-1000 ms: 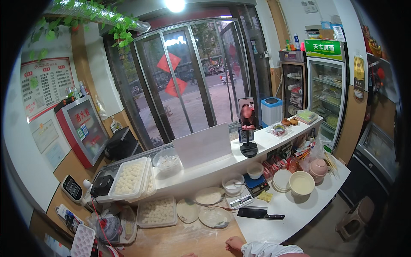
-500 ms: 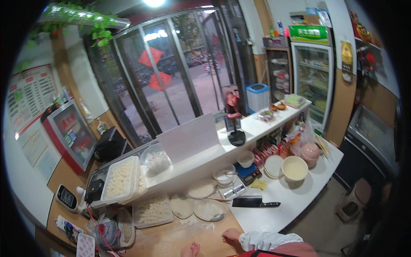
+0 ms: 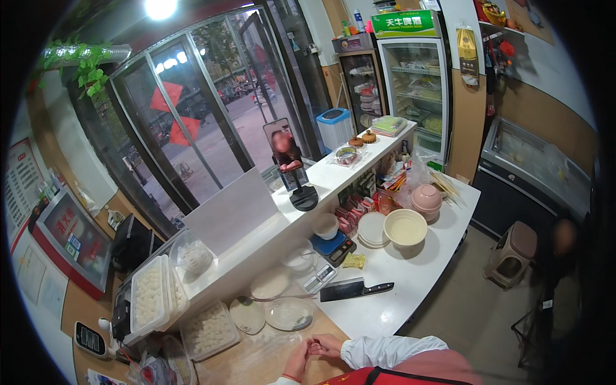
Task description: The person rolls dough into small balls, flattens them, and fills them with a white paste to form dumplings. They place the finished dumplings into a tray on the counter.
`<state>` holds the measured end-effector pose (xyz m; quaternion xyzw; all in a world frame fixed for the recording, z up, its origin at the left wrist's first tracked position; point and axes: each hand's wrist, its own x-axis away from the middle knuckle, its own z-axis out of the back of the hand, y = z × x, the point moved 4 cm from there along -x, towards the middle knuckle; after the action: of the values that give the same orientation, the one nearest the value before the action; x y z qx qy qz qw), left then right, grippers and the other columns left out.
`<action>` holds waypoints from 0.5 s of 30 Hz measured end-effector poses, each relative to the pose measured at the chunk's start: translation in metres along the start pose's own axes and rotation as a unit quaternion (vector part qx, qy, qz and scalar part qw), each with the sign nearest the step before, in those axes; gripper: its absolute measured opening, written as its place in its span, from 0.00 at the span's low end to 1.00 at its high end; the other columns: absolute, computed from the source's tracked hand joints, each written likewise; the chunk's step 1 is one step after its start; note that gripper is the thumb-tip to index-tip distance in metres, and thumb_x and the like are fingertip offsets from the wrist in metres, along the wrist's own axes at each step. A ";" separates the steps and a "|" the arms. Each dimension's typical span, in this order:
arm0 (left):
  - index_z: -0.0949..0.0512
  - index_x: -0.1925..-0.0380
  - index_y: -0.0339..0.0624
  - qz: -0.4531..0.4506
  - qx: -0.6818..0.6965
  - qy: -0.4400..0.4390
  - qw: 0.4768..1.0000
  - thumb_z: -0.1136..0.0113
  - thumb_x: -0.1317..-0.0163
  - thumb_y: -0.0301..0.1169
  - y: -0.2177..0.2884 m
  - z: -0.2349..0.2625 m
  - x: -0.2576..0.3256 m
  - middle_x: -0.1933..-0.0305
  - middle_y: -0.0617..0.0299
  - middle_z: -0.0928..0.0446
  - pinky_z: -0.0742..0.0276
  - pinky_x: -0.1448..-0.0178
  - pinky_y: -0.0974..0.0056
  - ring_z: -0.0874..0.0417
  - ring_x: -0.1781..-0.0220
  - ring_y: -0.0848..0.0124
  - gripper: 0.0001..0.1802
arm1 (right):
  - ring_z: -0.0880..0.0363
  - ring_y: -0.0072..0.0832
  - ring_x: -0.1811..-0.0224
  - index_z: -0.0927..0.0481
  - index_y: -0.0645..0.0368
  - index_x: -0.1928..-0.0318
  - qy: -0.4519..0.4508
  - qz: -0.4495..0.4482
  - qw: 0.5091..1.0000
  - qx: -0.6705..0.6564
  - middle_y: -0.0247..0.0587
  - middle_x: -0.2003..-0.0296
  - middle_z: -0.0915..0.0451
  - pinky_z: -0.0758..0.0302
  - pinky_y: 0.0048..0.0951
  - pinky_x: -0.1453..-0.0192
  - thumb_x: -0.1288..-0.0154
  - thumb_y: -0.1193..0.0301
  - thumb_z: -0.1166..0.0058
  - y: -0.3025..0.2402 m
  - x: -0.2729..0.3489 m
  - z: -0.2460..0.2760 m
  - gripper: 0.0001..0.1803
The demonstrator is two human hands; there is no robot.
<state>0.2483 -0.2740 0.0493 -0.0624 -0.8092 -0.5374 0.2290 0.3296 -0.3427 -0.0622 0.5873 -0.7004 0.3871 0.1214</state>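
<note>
Over the near edge of a floured wooden board (image 3: 250,359), my left hand (image 3: 297,359) and my right hand (image 3: 328,346) meet, their curled fingers touching. Whatever lies between them, if anything, is too small or hidden to make out. Just beyond my hands are two patterned plates, the nearer-right one (image 3: 289,314) and the other (image 3: 248,315). A clear plastic tub (image 3: 210,330) of small pale dough balls stands to their left. Right of the plates, a black cleaver (image 3: 357,289) lies flat on the white counter (image 3: 385,312).
Behind the plates are a kitchen scale (image 3: 319,279), a blue scale (image 3: 331,248) and a cream bowl (image 3: 405,228). A raised ledge carries a phone on a stand (image 3: 289,157) and a tray of white dough balls (image 3: 149,294). A stool (image 3: 511,255) stands right, near a blurred person (image 3: 564,282).
My hands were apart and have come together, the left one rising toward the right. The view has turned rightward, so the counter items sit further left. A person now shows at the right edge.
</note>
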 end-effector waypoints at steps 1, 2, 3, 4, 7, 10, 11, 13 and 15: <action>0.28 0.40 0.31 -0.001 -0.006 0.029 1.000 0.58 0.22 0.42 -0.004 0.007 0.000 0.41 0.51 0.23 0.28 0.32 0.62 0.21 0.40 0.65 0.25 | 0.15 0.30 0.62 0.21 0.59 0.56 -0.005 -0.008 1.000 -0.008 0.40 0.61 0.17 0.15 0.32 0.52 0.26 0.65 0.51 0.003 0.000 0.004 0.11; 0.28 0.40 0.31 -0.004 -0.014 0.066 0.998 0.57 0.23 0.43 -0.008 0.016 0.000 0.41 0.51 0.23 0.28 0.32 0.61 0.21 0.40 0.64 0.25 | 0.15 0.31 0.62 0.21 0.60 0.56 -0.010 -0.017 1.000 -0.017 0.41 0.61 0.17 0.15 0.32 0.52 0.27 0.65 0.50 0.005 0.001 0.008 0.11; 0.28 0.40 0.31 -0.024 -0.019 0.087 0.996 0.56 0.23 0.43 -0.011 0.024 0.001 0.42 0.50 0.23 0.27 0.33 0.60 0.21 0.40 0.63 0.25 | 0.15 0.31 0.61 0.21 0.61 0.56 0.005 -0.016 1.000 -0.001 0.42 0.61 0.17 0.14 0.32 0.52 0.27 0.65 0.49 0.005 0.002 0.013 0.12; 0.28 0.41 0.31 -0.010 -0.015 0.107 0.994 0.55 0.23 0.42 -0.016 0.034 0.002 0.43 0.50 0.22 0.25 0.34 0.60 0.20 0.41 0.63 0.25 | 0.15 0.31 0.61 0.21 0.62 0.55 0.021 -0.017 1.000 0.015 0.43 0.61 0.17 0.14 0.32 0.52 0.27 0.65 0.48 0.005 0.003 0.018 0.12; 0.27 0.44 0.31 -0.004 0.008 0.123 0.992 0.53 0.25 0.40 -0.028 0.063 0.010 0.46 0.51 0.20 0.20 0.40 0.61 0.18 0.46 0.64 0.22 | 0.15 0.30 0.63 0.22 0.64 0.57 0.043 -0.006 0.998 0.033 0.43 0.62 0.18 0.14 0.31 0.55 0.29 0.67 0.44 -0.005 0.010 0.031 0.12; 0.25 0.48 0.31 0.036 0.032 0.168 0.985 0.49 0.27 0.35 -0.047 0.093 0.023 0.54 0.54 0.18 0.16 0.51 0.66 0.15 0.57 0.68 0.17 | 0.18 0.28 0.66 0.21 0.64 0.60 0.065 0.036 0.997 0.033 0.41 0.65 0.19 0.15 0.29 0.59 0.30 0.66 0.43 -0.025 0.024 0.053 0.11; 0.25 0.48 0.32 0.033 0.040 0.174 0.983 0.49 0.27 0.34 -0.051 0.101 0.027 0.55 0.54 0.18 0.16 0.51 0.65 0.15 0.57 0.68 0.17 | 0.18 0.28 0.65 0.22 0.63 0.60 0.079 0.049 0.995 0.023 0.41 0.66 0.20 0.15 0.29 0.59 0.30 0.66 0.43 -0.032 0.031 0.064 0.11; 0.24 0.49 0.32 0.025 0.054 0.187 0.980 0.49 0.27 0.34 -0.058 0.119 0.038 0.56 0.54 0.18 0.15 0.53 0.64 0.15 0.59 0.68 0.16 | 0.18 0.30 0.64 0.22 0.64 0.60 0.102 0.070 0.992 -0.003 0.42 0.66 0.20 0.16 0.31 0.57 0.30 0.68 0.43 -0.046 0.047 0.090 0.10; 0.24 0.50 0.32 0.020 0.075 0.222 0.972 0.48 0.28 0.34 -0.062 0.137 0.048 0.58 0.54 0.17 0.14 0.55 0.64 0.15 0.61 0.68 0.15 | 0.18 0.33 0.64 0.21 0.67 0.58 0.153 0.108 0.982 -0.022 0.45 0.64 0.20 0.17 0.32 0.54 0.30 0.70 0.44 -0.060 0.066 0.124 0.10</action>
<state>0.1424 -0.1839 -0.0252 0.0599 -0.7745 -0.4713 0.4177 0.4009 -0.4768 -0.0804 0.4395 -0.7412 0.4675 0.1972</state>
